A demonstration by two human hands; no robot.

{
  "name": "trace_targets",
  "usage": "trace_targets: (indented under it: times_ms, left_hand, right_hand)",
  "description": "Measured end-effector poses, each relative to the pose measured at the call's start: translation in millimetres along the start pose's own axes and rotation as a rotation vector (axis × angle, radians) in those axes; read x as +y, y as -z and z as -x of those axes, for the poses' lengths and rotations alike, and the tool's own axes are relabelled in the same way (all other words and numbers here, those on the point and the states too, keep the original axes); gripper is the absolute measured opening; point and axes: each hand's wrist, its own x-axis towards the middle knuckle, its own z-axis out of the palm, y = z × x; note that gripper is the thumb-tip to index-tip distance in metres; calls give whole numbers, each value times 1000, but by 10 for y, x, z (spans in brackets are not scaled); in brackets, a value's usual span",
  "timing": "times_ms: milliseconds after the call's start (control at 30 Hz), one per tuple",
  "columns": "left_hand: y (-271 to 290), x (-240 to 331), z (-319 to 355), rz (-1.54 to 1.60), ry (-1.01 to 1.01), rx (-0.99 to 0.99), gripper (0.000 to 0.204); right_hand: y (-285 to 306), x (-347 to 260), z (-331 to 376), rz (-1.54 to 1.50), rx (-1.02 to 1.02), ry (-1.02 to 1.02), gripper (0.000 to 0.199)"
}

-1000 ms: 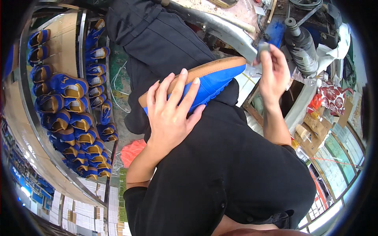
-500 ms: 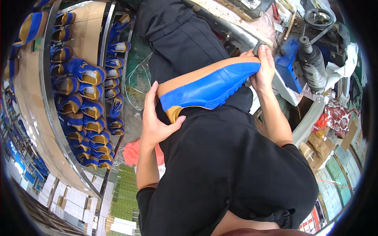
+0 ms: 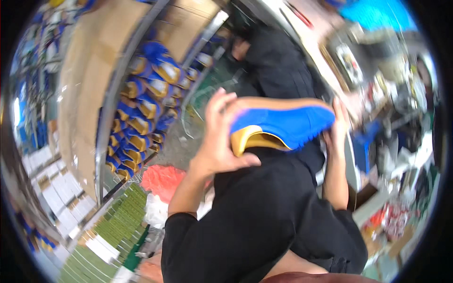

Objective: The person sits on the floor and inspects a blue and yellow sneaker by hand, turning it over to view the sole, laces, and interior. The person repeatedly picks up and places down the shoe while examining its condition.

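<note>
A blue shoe (image 3: 278,123) with a tan sole and a yellow lining is held above my lap, lying on its side with its toe to the right. My left hand (image 3: 221,137) wraps the heel, its fingers over the sole edge and the thumb below the yellow collar. At the toe, my right hand (image 3: 337,123) grips the shoe; some of its fingers are hidden behind it. The picture is blurred by motion, so the lacing edge shows only faintly.
On my left stands a metal rack (image 3: 113,94) filled with blue and yellow shoes (image 3: 141,104). A cluttered workbench (image 3: 325,56) with tools and machine parts runs along the right. A red plastic bag (image 3: 164,181) and green stacked boxes (image 3: 115,212) lie at lower left.
The shoe has moved right and lower in view and rolled, so more of its yellow opening shows. Both hands keep hold of it. The whole view has swung toward the rack side.
</note>
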Motion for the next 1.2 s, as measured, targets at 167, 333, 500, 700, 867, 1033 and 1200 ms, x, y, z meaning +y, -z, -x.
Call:
trace_targets:
  times_ms: [167, 333, 500, 700, 867, 1033, 1200]
  left_hand:
    - [481, 211, 26, 221, -204, -43, 85]
    - [823, 231, 324, 328, 11, 289, 67]
    - [1047, -339, -57, -54, -20, 967, 68]
    - [1447, -984, -1274, -360, 372, 1079, 66]
    - [1207, -1083, -1539, -557, 193, 1030, 61]
    - [322, -1700, -787, -716, 63, 813, 48]
    - [725, -2671, -430, -1216, 999, 482, 49]
  right_hand:
    - [-346, -118, 20, 105, -400, -154, 20]
    - [-815, -369, 168, 28, -558, -169, 19]
    - [-859, -184, 32, 109, -573, -129, 21]
    - [-897, -91, 166, 213, -576, -135, 20]
    - [-725, 45, 158, 237, -527, -5, 17]
    - [-628, 132, 59, 200, -533, -48, 28]
    - [-560, 162, 8, 155, -607, 0, 17]
